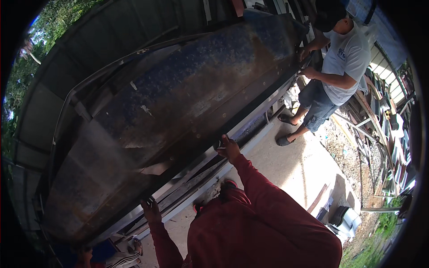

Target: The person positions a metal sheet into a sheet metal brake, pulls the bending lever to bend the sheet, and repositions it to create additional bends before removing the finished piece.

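Observation:
A long, worn metal sheet (187, 94), patched with rust brown and faded blue, slants across the view from lower left to upper right. Its near edge is a straight dark strip. My left hand (152, 211) is closed on that edge toward the lower left, its fingertips partly in shadow. Further along to the right, my right hand (229, 149) grips the same edge, with the thumb up. Both arms are in dark red sleeves. At the far right end, a co-worker in a white T-shirt (346, 62) has both hands on the sheet.
Another person's hand (85, 255) is by the sheet's lower left end. Pale metal bars (196, 193) run below the near edge, over a concrete floor (277, 169). Scrap strips (395, 129) are piled at the right. A corrugated wall (85, 53) stands behind the sheet.

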A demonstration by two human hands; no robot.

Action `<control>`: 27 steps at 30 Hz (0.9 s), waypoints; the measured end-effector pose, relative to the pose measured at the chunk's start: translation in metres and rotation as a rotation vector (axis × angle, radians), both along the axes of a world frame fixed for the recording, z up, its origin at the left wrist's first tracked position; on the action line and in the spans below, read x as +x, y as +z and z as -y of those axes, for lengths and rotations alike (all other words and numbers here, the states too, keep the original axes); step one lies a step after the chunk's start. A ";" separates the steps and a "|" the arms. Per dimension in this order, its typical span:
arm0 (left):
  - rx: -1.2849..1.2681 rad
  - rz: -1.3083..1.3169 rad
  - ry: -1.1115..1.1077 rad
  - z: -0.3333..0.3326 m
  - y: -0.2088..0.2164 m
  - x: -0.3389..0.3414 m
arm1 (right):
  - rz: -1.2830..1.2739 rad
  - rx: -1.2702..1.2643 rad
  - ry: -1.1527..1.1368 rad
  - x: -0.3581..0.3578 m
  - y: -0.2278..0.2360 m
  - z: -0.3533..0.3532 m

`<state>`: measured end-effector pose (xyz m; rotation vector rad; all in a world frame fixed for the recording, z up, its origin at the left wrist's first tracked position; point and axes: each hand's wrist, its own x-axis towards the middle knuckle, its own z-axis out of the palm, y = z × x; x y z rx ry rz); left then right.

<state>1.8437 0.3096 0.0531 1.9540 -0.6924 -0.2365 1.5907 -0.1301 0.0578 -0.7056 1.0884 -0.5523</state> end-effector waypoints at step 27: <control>-0.217 -0.370 0.245 -0.019 -0.035 0.012 | -0.104 0.037 0.020 0.005 0.004 0.009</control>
